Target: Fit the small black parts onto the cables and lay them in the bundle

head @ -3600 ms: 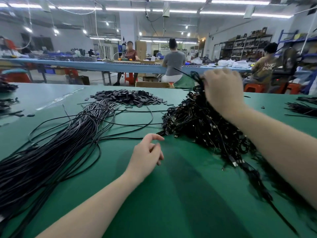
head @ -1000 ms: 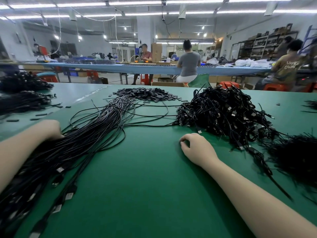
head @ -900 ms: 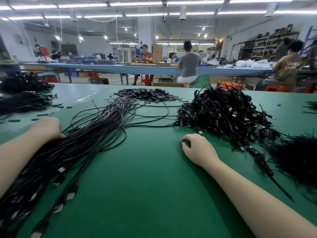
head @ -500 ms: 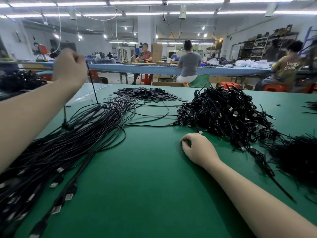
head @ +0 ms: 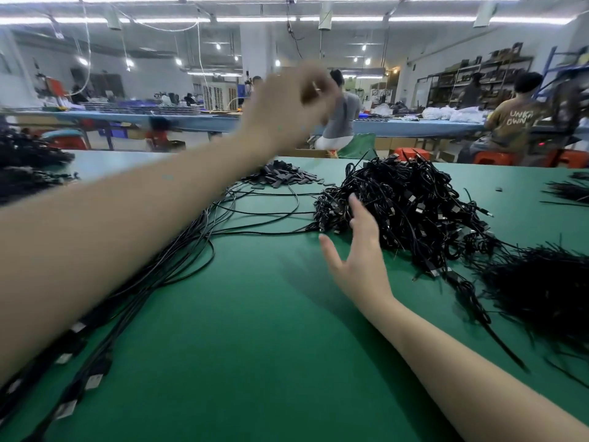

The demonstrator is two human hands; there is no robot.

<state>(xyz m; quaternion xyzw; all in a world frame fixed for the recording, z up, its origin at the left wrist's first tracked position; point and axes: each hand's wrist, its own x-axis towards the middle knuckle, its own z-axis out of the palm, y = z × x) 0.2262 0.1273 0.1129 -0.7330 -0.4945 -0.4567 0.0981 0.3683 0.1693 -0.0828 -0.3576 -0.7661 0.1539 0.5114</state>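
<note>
My left hand (head: 287, 105) is raised high above the table's far side, blurred, its fingers curled round what looks like a cable end with a small light tip. Its forearm crosses over the long bundle of straight black cables (head: 188, 247) on the left. My right hand (head: 358, 250) hovers open with fingers spread, just at the near left edge of the tangled heap of black cables (head: 420, 212). A pile of small black parts (head: 283, 177) lies at the back of the green table (head: 255, 346).
Metal-tipped connectors (head: 92, 381) of the straight bundle lie at the lower left. A dark frayed bundle (head: 541, 291) sits at the right, more cables (head: 570, 191) at the far right, black heaps (head: 28, 167) at the far left. People sit at a blue bench (head: 414, 127) behind.
My left hand has swung up and to the right from the left bundle, pulling a cable with it. My right hand has lifted off the table and uncurled toward the tangled heap.
</note>
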